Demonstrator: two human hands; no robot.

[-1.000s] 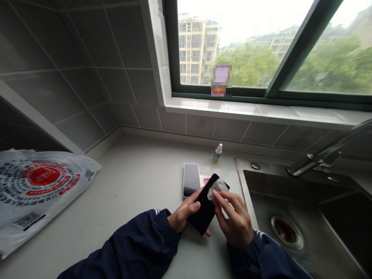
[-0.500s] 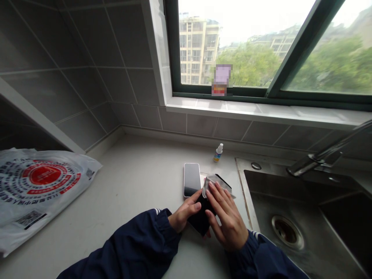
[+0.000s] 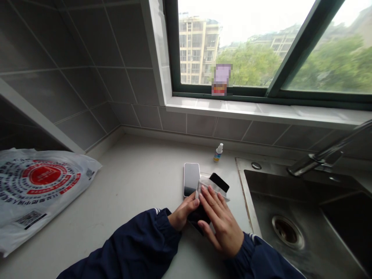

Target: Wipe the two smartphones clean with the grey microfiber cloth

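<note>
A dark phone (image 3: 220, 182) is held at a slant above the counter. My left hand (image 3: 183, 212) grips its left side, thumb on top; the fingers beneath are hidden. My right hand (image 3: 221, 220) presses a thin, whitish cloth (image 3: 205, 182) against the phone's face with extended fingers. The phone's far end sticks out past the cloth, and its near part is partly covered by my hands. Just beyond my left hand, a second phone (image 3: 192, 178) with a light rim lies face up on the counter.
A small spray bottle (image 3: 217, 153) stands near the back wall. To the right are a steel sink (image 3: 255, 217) and a faucet (image 3: 308, 162). A printed white plastic bag (image 3: 43, 186) lies at the left of the pale counter (image 3: 130, 174). A window is above.
My right hand and the cloth have slid left and slightly nearer along the phone. More of the phone's dark far end now shows. My left hand keeps its grip.
</note>
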